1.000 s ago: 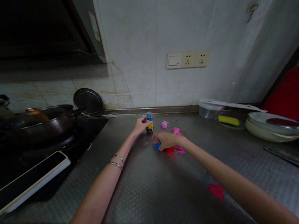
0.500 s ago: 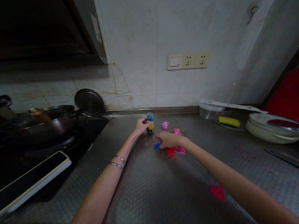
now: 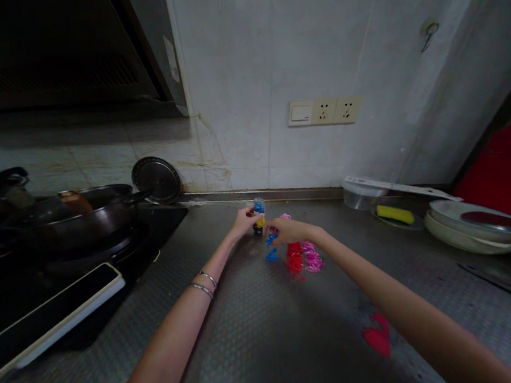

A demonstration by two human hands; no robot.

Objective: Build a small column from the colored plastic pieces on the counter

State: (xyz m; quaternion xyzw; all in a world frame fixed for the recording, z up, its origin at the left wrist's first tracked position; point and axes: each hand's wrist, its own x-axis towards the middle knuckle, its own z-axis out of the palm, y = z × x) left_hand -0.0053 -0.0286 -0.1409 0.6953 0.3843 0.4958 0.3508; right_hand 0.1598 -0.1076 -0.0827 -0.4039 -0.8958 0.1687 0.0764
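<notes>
Small clear container: upright (image 3: 259, 206), at the centre of the frame; see-through at the rim, with blue contents above, yellow beneath and a near-black band at the base;
Left hand: thumb and fingers (image 3: 244, 220) grasping the container from its left side;
Right hand: just right of the container (image 3: 289, 230), fingers bent down over blue pieces (image 3: 271, 255); whether they pinch any, I cannot tell;
Colours alongside: blue pieces thin and strip-like; red pieces (image 3: 294, 259) heaped to their right; pink pieces (image 3: 312, 257), strand-like, just beside the red;
Hidden or blurred: the container's middle, partly behind the left thumb; a pink patch (image 3: 285, 216), mostly behind the right hand; the contents' finer shape, too small to read;
Cut off: both forearms, at the bottom of the frame;
Counter edges: back ledge (image 3: 278, 195) along the wall (image 3: 228, 98), behind the container; black cooktop (image 3: 170, 219) slanting away at left;
Room: widest stretch of metal counter (image 3: 270, 340) between the forearms, lower centre; red shape (image 3: 378, 337) beside the right forearm, lower right
</notes>
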